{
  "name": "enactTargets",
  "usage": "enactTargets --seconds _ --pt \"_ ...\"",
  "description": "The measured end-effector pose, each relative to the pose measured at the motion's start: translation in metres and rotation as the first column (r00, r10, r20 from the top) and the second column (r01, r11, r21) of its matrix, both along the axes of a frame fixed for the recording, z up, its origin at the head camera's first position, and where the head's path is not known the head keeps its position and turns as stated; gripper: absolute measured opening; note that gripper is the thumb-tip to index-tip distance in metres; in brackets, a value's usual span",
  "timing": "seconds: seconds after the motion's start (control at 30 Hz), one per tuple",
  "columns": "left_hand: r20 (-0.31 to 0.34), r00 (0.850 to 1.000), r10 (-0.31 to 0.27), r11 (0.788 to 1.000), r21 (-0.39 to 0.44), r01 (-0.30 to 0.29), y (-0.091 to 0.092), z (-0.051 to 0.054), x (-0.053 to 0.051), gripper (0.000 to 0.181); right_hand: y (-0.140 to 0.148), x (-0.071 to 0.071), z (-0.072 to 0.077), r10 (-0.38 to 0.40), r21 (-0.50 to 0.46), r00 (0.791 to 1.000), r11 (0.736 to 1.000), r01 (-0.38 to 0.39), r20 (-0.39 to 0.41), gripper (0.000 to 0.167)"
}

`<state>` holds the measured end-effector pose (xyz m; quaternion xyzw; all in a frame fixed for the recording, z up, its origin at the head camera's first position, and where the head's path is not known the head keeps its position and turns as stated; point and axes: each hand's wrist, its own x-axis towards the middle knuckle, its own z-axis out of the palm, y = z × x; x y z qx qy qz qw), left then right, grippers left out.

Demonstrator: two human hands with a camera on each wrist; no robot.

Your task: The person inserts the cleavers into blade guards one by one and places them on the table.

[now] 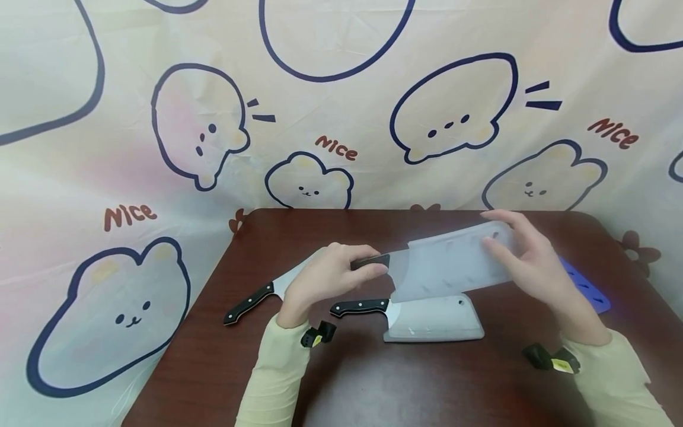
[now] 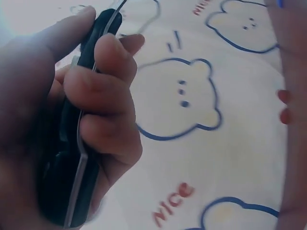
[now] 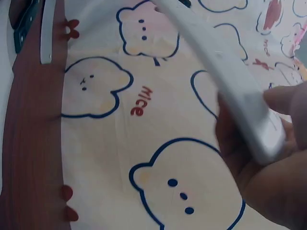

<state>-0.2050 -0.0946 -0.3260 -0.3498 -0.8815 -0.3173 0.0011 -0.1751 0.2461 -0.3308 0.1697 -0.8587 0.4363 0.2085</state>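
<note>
In the head view the left hand [image 1: 333, 273] grips the dark handle [image 1: 370, 261] of a cleaver held above the table. Its blade [image 1: 399, 273] runs into a translucent white cover [image 1: 453, 258]. The right hand [image 1: 533, 261] pinches the far end of that cover between thumb and fingers. In the left wrist view, the left hand's fingers [image 2: 103, 91] curl round the black handle [image 2: 72, 187]. The right wrist view shows the cover [image 3: 235, 91] edge-on in the right hand [image 3: 273, 177].
A cleaver with a white cover [image 1: 434, 319] lies on the brown table [image 1: 373, 385], just below the held one. Another knife [image 1: 249, 303] lies at the left, partly behind the left hand. A blue perforated object [image 1: 587, 287] lies at the right, partly behind the right arm.
</note>
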Motion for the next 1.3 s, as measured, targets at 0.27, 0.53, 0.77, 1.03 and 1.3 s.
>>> enactTargets --seconds 0.27,0.53,0.77,1.03,1.3 --pt "0.127 0.992 0.015 1.000 -0.004 -0.015 0.002 -0.016 -0.020 0.023 0.015 -0.023 -0.015 -0.020 0.180 0.987 0.984 -0.009 0.157 0.040" --pt "0.184 0.978 0.096 0.992 -0.097 -0.079 0.000 -0.028 -0.035 0.027 0.020 -0.043 -0.036 0.032 0.266 0.979 0.960 -0.087 0.203 0.032" --pt "0.145 0.979 0.147 0.981 -0.147 -0.125 0.003 -0.045 -0.047 0.027 0.022 -0.051 -0.051 0.038 0.294 0.963 0.948 -0.120 0.269 0.028" --pt "0.158 0.974 0.163 0.977 -0.162 -0.137 0.007 -0.063 -0.057 0.028 0.023 -0.066 -0.072 0.027 0.306 0.958 0.945 -0.118 0.285 0.029" --pt "0.200 0.964 0.176 0.975 -0.170 -0.143 0.010 -0.077 -0.068 0.026 0.025 -0.082 -0.093 0.051 0.302 0.952 0.942 -0.147 0.303 0.029"
